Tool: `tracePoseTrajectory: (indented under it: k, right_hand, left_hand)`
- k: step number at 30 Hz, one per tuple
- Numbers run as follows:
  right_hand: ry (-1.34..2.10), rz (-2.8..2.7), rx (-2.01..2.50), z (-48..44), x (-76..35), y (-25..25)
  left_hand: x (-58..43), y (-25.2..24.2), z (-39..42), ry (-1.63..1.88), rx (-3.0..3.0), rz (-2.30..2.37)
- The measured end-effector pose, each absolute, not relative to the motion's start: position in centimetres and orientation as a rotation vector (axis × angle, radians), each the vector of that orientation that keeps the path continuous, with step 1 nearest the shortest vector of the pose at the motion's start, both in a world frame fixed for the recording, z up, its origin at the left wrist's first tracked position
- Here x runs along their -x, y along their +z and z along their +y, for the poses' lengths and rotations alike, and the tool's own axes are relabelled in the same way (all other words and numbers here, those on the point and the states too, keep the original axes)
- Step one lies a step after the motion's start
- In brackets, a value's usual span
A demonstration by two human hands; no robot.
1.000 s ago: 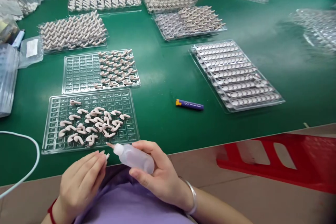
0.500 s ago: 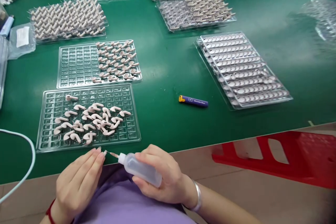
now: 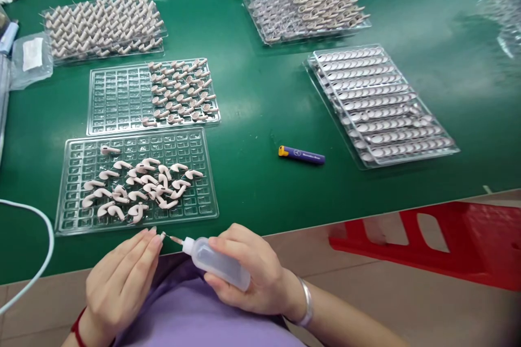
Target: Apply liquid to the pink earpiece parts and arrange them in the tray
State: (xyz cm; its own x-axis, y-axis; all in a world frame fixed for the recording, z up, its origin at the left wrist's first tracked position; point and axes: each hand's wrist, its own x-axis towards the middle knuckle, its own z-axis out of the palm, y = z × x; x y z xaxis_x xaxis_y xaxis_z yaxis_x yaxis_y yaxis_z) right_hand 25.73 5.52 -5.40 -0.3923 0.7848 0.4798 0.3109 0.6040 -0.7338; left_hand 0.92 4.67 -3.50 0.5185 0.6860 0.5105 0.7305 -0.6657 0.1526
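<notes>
My right hand (image 3: 248, 271) is wrapped round a small translucent squeeze bottle (image 3: 217, 264) whose thin needle tip points left. My left hand (image 3: 122, 279) pinches a tiny pale part (image 3: 162, 236) at its fingertips, right at the needle tip. Both hands sit at the near edge of the green table (image 3: 260, 119). Just beyond them lies a clear grid tray (image 3: 195, 211) with several loose pinkish earpiece-shaped parts (image 3: 138, 187) piled in its middle.
A second clear tray (image 3: 114, 103) behind is partly filled with the same parts. Fuller trays (image 3: 101, 27) lie further back, and a tray of silvery parts (image 3: 378, 103) to the right. A purple lighter (image 3: 301, 155), a white cable (image 3: 44, 249) and a red stool (image 3: 448, 238) are nearby.
The bottle's tip has swung from pointing up at the tray to meeting the part in my left fingertips. The view has tilted down slightly.
</notes>
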Motion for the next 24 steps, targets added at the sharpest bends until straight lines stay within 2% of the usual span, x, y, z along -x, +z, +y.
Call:
tracePoseTrajectory:
  k: [9,14,19,22,24]
  right_hand:
    - [0.707,-1.939,0.850,5.5,-25.9,-5.4]
    - [0.971,-1.686,1.021,4.7,-25.9,-5.0]
    - [1.204,-1.557,0.984,4.1,-23.6,-4.3]
    - [1.075,-1.649,0.897,3.9,-22.1,-4.4]
    - [0.951,-1.722,0.879,3.6,-21.6,-4.9]
  left_hand:
    - [-0.7,-3.7,4.6,-0.859,2.682,-1.248]
    - [-1.1,-3.6,3.6,-0.997,2.661,-1.448]
    - [-2.3,-2.6,0.9,-1.234,2.608,-2.159]
    - [-3.1,-2.9,-0.2,-1.583,2.480,-2.802]
    - [-3.6,-3.7,-0.6,-1.820,2.161,-3.302]
